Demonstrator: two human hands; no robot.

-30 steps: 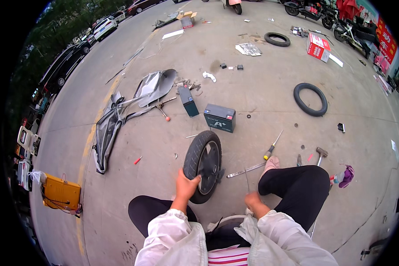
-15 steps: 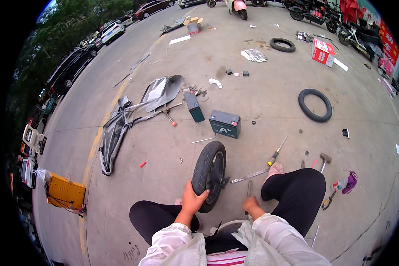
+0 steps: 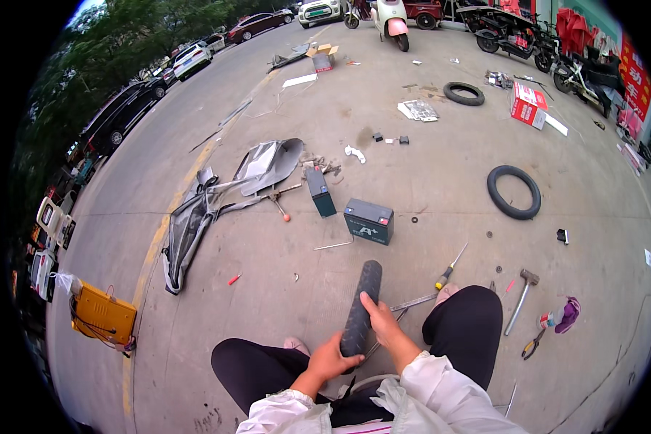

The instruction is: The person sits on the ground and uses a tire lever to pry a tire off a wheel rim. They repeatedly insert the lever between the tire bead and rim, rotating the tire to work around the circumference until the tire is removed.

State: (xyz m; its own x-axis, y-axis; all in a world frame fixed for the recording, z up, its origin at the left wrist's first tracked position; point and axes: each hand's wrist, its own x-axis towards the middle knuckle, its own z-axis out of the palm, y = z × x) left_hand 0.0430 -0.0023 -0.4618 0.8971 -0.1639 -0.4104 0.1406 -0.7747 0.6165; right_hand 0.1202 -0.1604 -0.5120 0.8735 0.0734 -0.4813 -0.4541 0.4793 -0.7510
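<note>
A small wheel with a black tyre (image 3: 360, 307) stands upright between my knees, its tread turned toward me. My left hand (image 3: 334, 359) grips the near lower part of the tyre, thumb across the tread. My right hand (image 3: 382, 320) holds the tyre's right side higher up, its fingers partly hidden behind the wheel. Just right of the tyre lies a flat metal bar (image 3: 414, 301). A second, darker bar (image 3: 396, 320) shows partly behind my right hand. Beyond them is a screwdriver (image 3: 450, 269) with a yellow and black handle.
Two dark batteries (image 3: 369, 221) stand ahead. A hammer (image 3: 522, 300), pliers (image 3: 533, 346) and a can with a purple cloth (image 3: 569, 316) lie right. Further off are a loose tyre (image 3: 513, 192) and a red-white box (image 3: 528, 107). Left are a grey folded cover (image 3: 195, 224) and a yellow box (image 3: 105, 313).
My right hand has come up from beside the dark bar onto the tyre. The wheel has turned edge-on and moved slightly right and nearer. My left hand has slid lower on it.
</note>
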